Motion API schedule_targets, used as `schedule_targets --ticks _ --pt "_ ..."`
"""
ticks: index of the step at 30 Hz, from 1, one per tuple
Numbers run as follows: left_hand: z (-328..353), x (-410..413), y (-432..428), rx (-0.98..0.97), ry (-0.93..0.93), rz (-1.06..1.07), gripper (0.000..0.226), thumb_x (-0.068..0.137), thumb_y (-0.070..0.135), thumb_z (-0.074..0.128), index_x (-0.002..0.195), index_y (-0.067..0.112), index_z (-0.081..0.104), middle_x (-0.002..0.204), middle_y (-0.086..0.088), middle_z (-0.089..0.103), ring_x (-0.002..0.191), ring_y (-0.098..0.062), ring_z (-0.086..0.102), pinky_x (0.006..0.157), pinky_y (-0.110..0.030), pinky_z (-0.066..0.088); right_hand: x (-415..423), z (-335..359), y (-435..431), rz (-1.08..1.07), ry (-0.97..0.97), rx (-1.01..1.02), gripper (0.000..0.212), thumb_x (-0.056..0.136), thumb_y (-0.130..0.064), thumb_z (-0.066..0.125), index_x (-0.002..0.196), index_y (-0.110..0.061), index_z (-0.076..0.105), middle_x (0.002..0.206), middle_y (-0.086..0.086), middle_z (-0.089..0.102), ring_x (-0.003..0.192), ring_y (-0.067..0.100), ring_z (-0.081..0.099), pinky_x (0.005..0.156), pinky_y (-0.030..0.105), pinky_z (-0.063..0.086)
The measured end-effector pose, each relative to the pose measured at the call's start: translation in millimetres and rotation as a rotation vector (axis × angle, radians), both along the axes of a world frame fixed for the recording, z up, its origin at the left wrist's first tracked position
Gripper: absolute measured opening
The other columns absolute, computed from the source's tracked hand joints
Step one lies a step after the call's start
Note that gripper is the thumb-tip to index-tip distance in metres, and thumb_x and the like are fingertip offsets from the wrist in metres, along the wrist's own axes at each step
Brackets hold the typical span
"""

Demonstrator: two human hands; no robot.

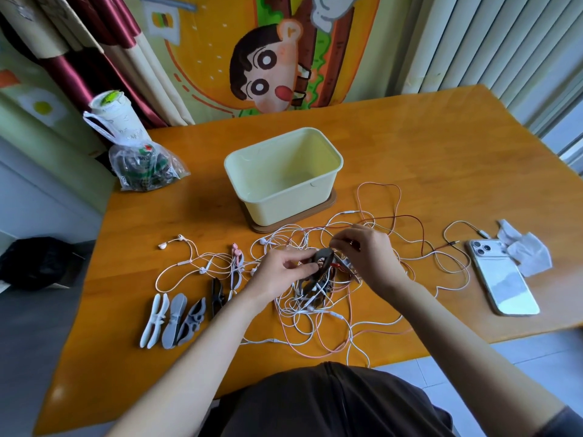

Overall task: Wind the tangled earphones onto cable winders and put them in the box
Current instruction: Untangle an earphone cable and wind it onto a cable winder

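Cream plastic box (pixel 277 203) stands open mid-worktop (pixel 426 146) on a brown base. Nothing inside, so no set is stored yet.

Earphones (pixel 310 305): one loose tangle of white, pink and red cables on the worktop between the box and the person, all knotted together.

Left hand (pixel 284 266): fingers curled round a dark cable winder (pixel 325 258), held over the middle of the tangle.

Right hand (pixel 369 253): just beside it, fingertips pinched on what looks like the red earphone cable (pixel 407 217), close to the winder's head. Turns on the winder: cannot tell, the hands cover it.

Spare winders (pixel 176 313) (white, grey, black) lie in a row to the left, bare of cable. A pink winder (pixel 237 266) lies among the white cables.

Judgement: first set in hand, winding barely begun. Every other set is yet to be separated, wound and boxed.

Phone (pixel 501 275) and crumpled tissue (pixel 523 250) lie at the right, not involved.
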State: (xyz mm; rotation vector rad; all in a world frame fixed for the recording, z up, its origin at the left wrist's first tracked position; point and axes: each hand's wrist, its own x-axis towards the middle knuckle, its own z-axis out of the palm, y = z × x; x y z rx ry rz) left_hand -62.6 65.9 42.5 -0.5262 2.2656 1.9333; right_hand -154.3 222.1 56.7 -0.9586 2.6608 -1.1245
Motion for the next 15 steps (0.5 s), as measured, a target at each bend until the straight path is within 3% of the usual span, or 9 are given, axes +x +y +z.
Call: schedule_targets --ticks 2,4,8,12,15 --pt "5.9 0.5 0.9 0.14 0.005 -0.013 0.034 0.085 0.005 0.064 0.118 0.015 0.064 0.097 0.014 0.069 0.094 0.004 0.063 0.076 -0.008 0.047 1.4 -2.9 0.9 -0.01 -0.033 0.017 0.013 0.089 -0.012 0.061 0.094 -0.007 0.072 0.085 -0.001 0.065 0.07 0.006 0.053 0.06 0.004 0.038" --pt "10.3 -1.9 1.3 0.292 0.033 0.061 0.03 0.083 0.005 0.063 0.111 0.015 0.067 0.093 0.01 0.073 0.092 0.001 0.065 0.074 -0.008 0.047 5.5 -5.7 1.1 -0.035 -0.098 0.004 0.015 0.09 -0.015 0.06 0.093 -0.007 0.071 0.078 -0.004 0.063 0.064 0.002 0.052 0.056 0.006 0.04" --pt "15.2 -7.4 2.8 0.562 0.05 0.238 0.022 0.08 0.007 0.06 0.093 0.017 0.074 0.091 0.0 0.074 0.085 -0.011 0.068 0.077 -0.022 0.051 16.0 -8.8 -2.7 -0.018 -0.276 -0.035 0.018 0.094 -0.018 0.054 0.091 -0.01 0.07 0.068 -0.011 0.059 0.055 0.001 0.051 0.05 0.011 0.04" --pt "15.0 -9.5 7.3 0.703 0.013 0.376 0.02 0.091 0.004 0.052 0.098 0.013 0.068 0.095 -0.008 0.07 0.089 -0.021 0.064 0.088 -0.031 0.048 21.6 -8.6 -6.7 0.018 -0.399 -0.056 0.021 0.096 -0.019 0.05 0.083 -0.014 0.066 0.058 -0.005 0.052 0.042 0.001 0.042 0.042 0.012 0.03" --pt "13.5 -10.7 8.2 0.788 -0.009 0.457 0.016 0.091 0.008 0.053 0.099 0.013 0.067 0.096 -0.01 0.07 0.095 -0.024 0.062 0.099 -0.038 0.043 26.0 -9.2 -8.3 0.041 -0.415 -0.038 0.022 0.097 -0.014 0.047 0.081 -0.011 0.063 0.06 -0.007 0.052 0.044 -0.002 0.044 0.043 0.011 0.032"
